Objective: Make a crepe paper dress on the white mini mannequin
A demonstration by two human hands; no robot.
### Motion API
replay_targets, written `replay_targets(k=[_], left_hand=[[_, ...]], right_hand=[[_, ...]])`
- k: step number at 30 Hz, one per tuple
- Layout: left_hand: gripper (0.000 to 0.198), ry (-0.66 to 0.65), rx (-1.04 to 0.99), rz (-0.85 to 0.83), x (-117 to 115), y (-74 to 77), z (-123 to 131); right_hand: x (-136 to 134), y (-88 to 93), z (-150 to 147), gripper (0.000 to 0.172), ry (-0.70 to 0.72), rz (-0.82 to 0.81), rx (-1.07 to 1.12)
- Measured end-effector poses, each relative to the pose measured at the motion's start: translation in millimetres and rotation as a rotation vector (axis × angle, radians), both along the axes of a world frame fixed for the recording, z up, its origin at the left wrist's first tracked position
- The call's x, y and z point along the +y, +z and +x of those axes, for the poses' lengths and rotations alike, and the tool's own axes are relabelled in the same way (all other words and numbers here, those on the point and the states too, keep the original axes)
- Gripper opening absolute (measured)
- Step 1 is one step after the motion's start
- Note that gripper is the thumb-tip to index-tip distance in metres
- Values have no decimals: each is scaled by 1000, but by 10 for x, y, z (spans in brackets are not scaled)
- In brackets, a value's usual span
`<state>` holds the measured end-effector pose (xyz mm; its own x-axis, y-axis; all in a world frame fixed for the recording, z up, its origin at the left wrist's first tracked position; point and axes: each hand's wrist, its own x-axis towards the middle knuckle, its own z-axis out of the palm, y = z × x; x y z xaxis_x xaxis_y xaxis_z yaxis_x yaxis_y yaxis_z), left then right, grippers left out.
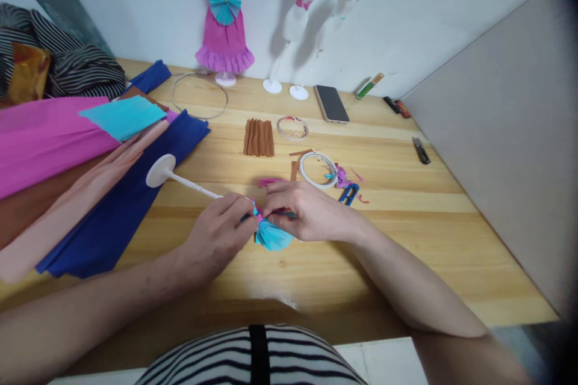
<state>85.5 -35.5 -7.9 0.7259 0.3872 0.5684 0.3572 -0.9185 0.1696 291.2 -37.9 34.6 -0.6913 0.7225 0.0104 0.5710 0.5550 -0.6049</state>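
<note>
A small mannequin on a white stand (194, 185) lies tilted across the table, its round base toward the left and its body mostly hidden behind my hands. My left hand (223, 231) is closed around it, fingertips at a narrow pink and blue band. Light blue crepe paper (274, 236) fans out below the fingers, wrapped on the mannequin. From the other side, my right hand (300, 210) pinches the paper beside that band, thumb and forefinger together. Under the right hand's knuckles a strip of magenta paper (271, 182) shows.
Crepe paper sheets (112, 192) cover the left side. A dressed mannequin (224, 30) and two bare ones stand by the wall. Tape rolls (318, 169), pleated brown paper (259, 138), a blue cutter (349, 194), a phone (332, 103) and a dark folded knife (421, 150) lie about.
</note>
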Motion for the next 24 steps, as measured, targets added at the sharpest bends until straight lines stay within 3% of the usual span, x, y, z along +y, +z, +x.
replay_targets(k=[6,14,24], left_hand=[[23,-11,-10,-1,5,-10,-3],[21,-30,-16,1,22,-14,-1],[26,-36,14,-9,16,29,-10]], right_hand=[[20,-51,4,22,8,-11,62],[37,-119,-21,19,-31,-30,115],[-5,-110,-89,16,-158,-29,22]])
